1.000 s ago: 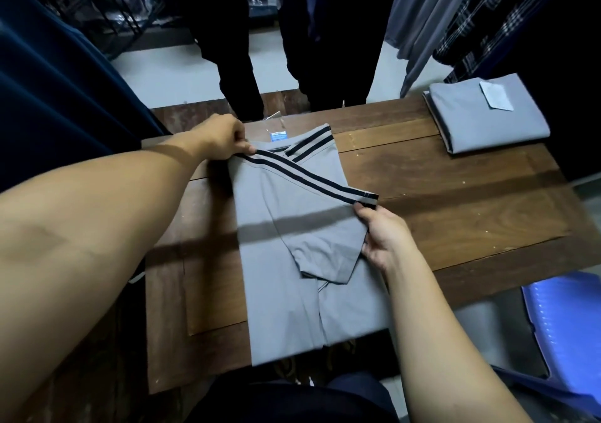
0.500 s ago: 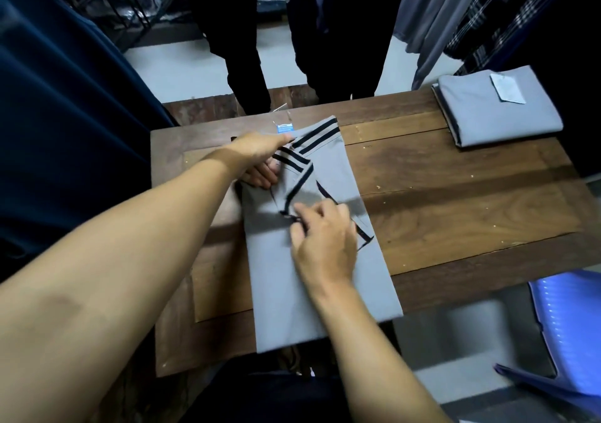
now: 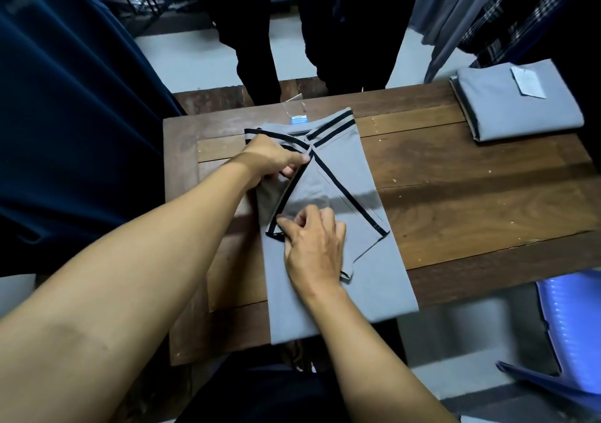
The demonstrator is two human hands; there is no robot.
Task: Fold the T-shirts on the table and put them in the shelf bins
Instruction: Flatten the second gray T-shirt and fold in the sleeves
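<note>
Sleeve (image 3: 320, 191) swung in over shirt (image 3: 374, 287), left hand (image 3: 270, 159) and right hand (image 3: 313, 248) pinching its stripes; neck tag (image 3: 299, 119) unreadable.

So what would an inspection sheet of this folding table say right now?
Surface: brown wooden table, planked top.
Job's things: grey T-shirt with black-striped sleeves lying flat, one sleeve turned inward; folded grey T-shirt with a white tag at the far right corner; no shelf bins in view.
Clutter: nothing seen.
Grips: left hand pinches the sleeve near the collar; right hand pinches the striped cuff.
Cables: nothing seen.
Surroundings: blue plastic stool at right; hanging plaid and grey clothes beyond; dark blue fabric at left.
</note>
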